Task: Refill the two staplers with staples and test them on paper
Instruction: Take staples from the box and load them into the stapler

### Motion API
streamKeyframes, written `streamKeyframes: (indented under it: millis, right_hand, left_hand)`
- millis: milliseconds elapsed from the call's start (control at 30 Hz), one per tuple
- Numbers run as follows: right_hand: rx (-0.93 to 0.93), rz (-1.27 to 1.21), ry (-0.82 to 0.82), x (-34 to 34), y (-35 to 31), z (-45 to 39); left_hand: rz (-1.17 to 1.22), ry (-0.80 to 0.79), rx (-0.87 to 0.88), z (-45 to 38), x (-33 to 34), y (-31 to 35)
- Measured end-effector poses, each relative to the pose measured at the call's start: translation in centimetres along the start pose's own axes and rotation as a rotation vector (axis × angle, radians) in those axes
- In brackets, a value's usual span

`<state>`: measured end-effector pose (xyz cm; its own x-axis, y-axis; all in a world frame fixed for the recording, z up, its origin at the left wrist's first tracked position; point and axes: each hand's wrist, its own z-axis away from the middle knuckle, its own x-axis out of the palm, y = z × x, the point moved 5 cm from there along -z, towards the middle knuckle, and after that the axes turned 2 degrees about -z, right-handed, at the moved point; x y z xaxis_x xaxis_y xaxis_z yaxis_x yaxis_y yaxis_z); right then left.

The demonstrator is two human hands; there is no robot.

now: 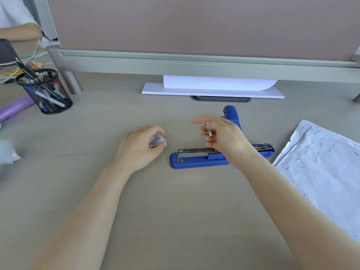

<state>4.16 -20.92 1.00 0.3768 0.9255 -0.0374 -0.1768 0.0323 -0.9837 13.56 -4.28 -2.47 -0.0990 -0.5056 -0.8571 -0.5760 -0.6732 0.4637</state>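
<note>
Loading looks to be the step in hand: the blue stapler (pixel 196 159) lies at centre on the worktop (pixel 175 211), cover swung back toward 12 o'clock, magazine rail bare. The right hand (pixel 220 137) pinches a small staple strip (pixel 208 129) above it; the left hand (pixel 140 147), at 9 o'clock of the stapler, grips a staple box (pixel 155 142). Next, seating the strip calls for lining it up along the rail. Stapled paper (pixel 321 168) waits at 3 o'clock.
</note>
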Motion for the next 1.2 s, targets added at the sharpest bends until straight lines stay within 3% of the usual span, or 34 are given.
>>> streamKeyframes:
  millis: [200, 333, 467, 700, 967, 1200]
  right_hand:
    - [-0.2, 0.417, -0.12, -0.1, -0.1, 1.5]
    - [-0.34, 0.574, -0.098, -0.7, -0.3, 1.9]
    - [-0.453, 0.597, -0.166, -0.1, -0.5, 2.2]
    - [-0.416, 0.648, -0.19, 0.3, 0.6, 2.2]
    - [-0.324, 0.537, -0.148, -0.3, 1.3, 1.7]
    - [-0.389, 0.535, -0.127, -0.1, 1.8, 1.9]
  left_hand:
    - [0.172, 0.358, 0.045, 1.9, -2.7, 1.9]
    - [0.073, 0.28, 0.098, 4.5, -0.9, 3.5]
    - [-0.002, 0.221, 0.013, 5.2, 0.8, 4.2]
    - [0.286, 0.107, -0.084, 5.0, 1.5, 4.1]
    - [0.32, 0.072, -0.095, 4.9, 1.8, 3.8]
    - [0.321, 0.083, -0.09, 4.9, 1.6, 3.8]
